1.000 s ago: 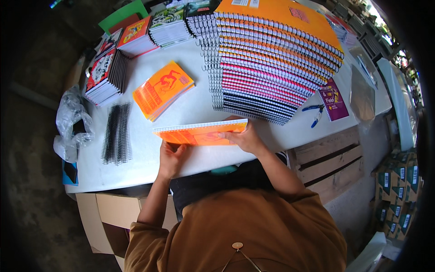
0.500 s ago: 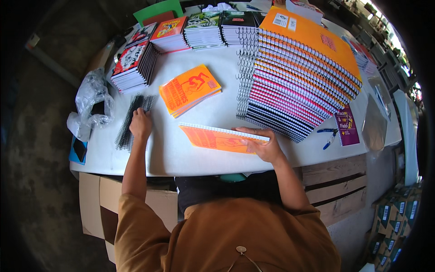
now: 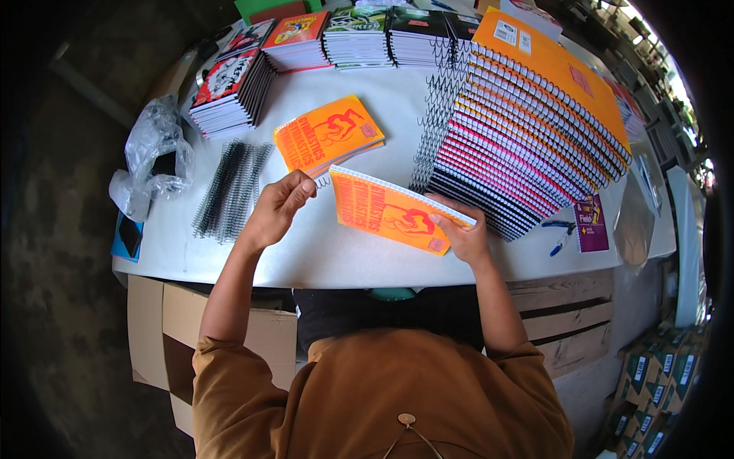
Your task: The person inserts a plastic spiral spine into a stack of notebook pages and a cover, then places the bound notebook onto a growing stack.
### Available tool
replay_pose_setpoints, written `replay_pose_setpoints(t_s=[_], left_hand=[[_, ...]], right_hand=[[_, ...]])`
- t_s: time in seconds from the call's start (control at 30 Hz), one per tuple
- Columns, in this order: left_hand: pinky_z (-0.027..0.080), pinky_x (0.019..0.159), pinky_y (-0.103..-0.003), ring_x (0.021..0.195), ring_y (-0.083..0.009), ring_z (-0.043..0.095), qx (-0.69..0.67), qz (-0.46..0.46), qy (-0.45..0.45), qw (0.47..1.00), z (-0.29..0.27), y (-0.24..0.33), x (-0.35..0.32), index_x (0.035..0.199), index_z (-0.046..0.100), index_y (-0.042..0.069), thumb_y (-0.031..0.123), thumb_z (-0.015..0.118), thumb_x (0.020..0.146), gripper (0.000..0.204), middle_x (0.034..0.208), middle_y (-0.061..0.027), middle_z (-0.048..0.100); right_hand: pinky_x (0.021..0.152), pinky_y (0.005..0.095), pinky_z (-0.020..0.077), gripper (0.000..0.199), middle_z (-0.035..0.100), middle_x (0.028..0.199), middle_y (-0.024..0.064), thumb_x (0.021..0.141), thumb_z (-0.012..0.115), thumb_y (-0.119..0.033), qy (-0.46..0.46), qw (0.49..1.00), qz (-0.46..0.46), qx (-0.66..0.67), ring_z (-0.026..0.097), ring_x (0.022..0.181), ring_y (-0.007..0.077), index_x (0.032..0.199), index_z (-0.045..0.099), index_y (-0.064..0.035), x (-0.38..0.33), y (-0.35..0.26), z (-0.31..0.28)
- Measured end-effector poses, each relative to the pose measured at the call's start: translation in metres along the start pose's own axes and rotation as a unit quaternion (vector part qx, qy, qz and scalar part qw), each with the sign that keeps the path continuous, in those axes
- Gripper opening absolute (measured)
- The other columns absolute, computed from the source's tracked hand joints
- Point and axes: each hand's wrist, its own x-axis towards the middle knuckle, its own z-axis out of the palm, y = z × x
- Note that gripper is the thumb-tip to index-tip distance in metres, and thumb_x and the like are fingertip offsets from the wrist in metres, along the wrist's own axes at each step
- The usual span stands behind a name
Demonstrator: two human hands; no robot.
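Observation:
My right hand [image 3: 463,239] grips the lower right corner of an orange notebook [image 3: 390,208] with a red figure on its cover, held tilted above the white table [image 3: 321,252]. My left hand [image 3: 279,206] pinches a thin wire spiral coil [image 3: 321,180] at the notebook's upper left corner. A bundle of black spiral coils [image 3: 229,187] lies on the table to the left of my left hand. A small stack of the same orange notebooks [image 3: 329,134] lies just beyond my hands.
A tall slanted stack of spiral-bound notebooks [image 3: 535,115] fills the right of the table. More notebook stacks [image 3: 237,84] line the far edge. A crumpled clear plastic bag [image 3: 153,153] sits at left. Blue scissors [image 3: 562,233] lie at right. Cardboard boxes [image 3: 160,321] stand below.
My left hand has come back from the black coil bundle with a single coil to the notebook's corner. The notebook has been lifted and tilted.

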Motion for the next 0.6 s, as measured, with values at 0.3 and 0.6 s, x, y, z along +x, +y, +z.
replay_pose_setpoints(t_s=[0.3,0.6], left_hand=[[0.034,0.054,-0.021,0.057,-0.0063,0.040,-0.008,-0.064,-0.007,0.998,0.000,0.014,0.009,0.078,0.053,0.003,0.035,0.048,0.093,0.035,0.063,0.0014,0.047],[0.043,0.062,-0.028,0.071,-0.0160,0.056,0.217,0.224,0.030,0.950,-0.007,0.042,0.012,0.099,0.055,0.004,0.013,0.068,0.077,0.026,0.086,-0.0038,0.060]], right_hand=[[0.081,0.0238,0.0471,0.027,0.065,0.101,0.0089,0.083,0.057,0.002,-0.038,0.999,-0.023,-0.016,0.058,0.090,0.0095,0.109,0.060,0.0025,0.001,0.000,-0.003],[0.076,0.0243,0.0501,0.029,0.064,0.103,0.0116,0.081,0.060,-0.002,-0.050,0.997,0.039,0.044,0.062,0.089,0.0122,0.109,0.061,0.0001,-0.008,-0.002,0.000]])
